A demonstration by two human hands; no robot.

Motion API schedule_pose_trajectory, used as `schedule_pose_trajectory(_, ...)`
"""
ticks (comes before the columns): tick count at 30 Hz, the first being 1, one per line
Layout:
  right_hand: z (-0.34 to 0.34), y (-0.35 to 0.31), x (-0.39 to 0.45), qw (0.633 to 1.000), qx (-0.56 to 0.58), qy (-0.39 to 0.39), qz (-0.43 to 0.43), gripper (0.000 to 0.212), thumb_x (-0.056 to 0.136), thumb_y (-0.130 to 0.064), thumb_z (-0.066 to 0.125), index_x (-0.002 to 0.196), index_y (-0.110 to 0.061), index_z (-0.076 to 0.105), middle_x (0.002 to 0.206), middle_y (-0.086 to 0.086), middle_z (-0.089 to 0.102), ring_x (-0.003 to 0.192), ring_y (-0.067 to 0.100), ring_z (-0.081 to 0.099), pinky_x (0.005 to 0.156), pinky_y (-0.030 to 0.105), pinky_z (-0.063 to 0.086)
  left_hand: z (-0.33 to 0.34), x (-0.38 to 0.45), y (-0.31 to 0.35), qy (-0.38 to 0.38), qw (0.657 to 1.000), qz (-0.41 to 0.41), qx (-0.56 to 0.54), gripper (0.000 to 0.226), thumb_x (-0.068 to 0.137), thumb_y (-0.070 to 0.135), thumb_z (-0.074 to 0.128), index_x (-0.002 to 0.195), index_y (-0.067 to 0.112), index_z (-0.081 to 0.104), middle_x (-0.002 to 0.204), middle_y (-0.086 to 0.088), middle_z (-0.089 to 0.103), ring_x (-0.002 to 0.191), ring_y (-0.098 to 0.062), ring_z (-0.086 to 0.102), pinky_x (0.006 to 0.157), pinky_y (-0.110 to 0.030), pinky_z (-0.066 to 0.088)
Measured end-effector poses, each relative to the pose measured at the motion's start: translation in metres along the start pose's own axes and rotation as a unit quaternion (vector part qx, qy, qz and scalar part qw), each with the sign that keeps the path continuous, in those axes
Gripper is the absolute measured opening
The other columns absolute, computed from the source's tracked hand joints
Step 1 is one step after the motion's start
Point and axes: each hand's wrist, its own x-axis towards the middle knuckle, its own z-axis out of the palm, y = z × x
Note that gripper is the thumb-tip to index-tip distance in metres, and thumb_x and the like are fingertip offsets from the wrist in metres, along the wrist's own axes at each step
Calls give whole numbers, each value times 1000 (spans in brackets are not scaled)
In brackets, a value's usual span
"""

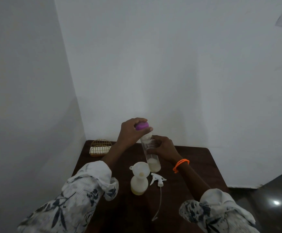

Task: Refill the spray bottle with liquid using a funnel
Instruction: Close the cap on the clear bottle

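Observation:
A tall clear bottle (151, 158) stands on the dark table (195, 165), a little pale liquid at its bottom. My left hand (131, 132) grips its purple cap (142, 126) at the top. My right hand (162, 146) wraps around the bottle's middle. In front stands the white spray bottle (139, 185), with yellowish liquid low inside and a white funnel (140, 169) seated in its neck. The spray head (158, 179) lies on the table to its right, its dip tube (158, 204) trailing toward me.
A gold wire holder (100, 147) with something pale in it sits at the table's back left corner. White walls close the left and back sides. The table's right edge drops to a dark glossy floor (271, 199).

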Motion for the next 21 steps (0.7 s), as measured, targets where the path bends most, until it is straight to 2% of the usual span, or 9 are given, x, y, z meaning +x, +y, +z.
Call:
schedule_pose_trajectory(3,-3,2,-1,1000,7,-4,6,66,66,-30,90,127,-17,66,103,-6,73,93,2,69,76,14,53,-3,3,5,-36,999,-3,3,48,77,43,86,121,25,73,118,10,72,106,-8,66,80,-15,55)
schedule_pose_trajectory(7,-6,1,-3,1000,11,-8,-1,66,68,-25,90,128,-13,66,110,3,75,97,11,72,86,29,59,-11,7,10,-82,996,-27,-26,51,80,34,86,127,27,69,125,6,70,110,-14,66,85,-19,55)
schedule_pose_trajectory(10,-11,-2,-4,999,37,-1,8,67,69,-19,90,131,-11,64,110,7,75,100,16,73,92,37,59,-13,9,15,-61,995,-54,-65,57,77,28,89,129,24,64,125,3,66,107,-15,69,88,-27,58)
schedule_pose_trajectory(12,-13,-5,-5,999,51,3,9,61,69,-18,90,126,-16,68,105,6,76,97,17,73,91,38,60,-13,10,18,-47,991,-74,-104,52,77,24,89,122,20,64,120,2,66,106,-18,71,90,-34,60)
schedule_pose_trajectory(16,-17,-12,-8,999,52,15,5,47,67,-17,90,102,-40,68,98,1,77,91,13,74,85,35,62,-11,9,17,-68,988,-73,-120,31,83,20,84,112,21,73,115,1,75,107,-18,72,98,-44,59)
schedule_pose_trajectory(19,-18,-13,-11,999,50,20,4,46,66,-18,90,100,-39,67,96,-1,77,88,10,74,82,32,62,-7,6,19,-59,982,-86,-157,27,84,24,81,110,20,77,109,2,77,107,-17,72,97,-47,59)
schedule_pose_trajectory(21,-17,-14,-11,998,48,28,2,47,65,-19,90,106,-31,70,98,-1,76,89,10,73,82,31,61,-4,4,23,-35,981,-92,-165,38,76,38,86,109,22,75,107,4,76,105,-16,72,91,-43,62)
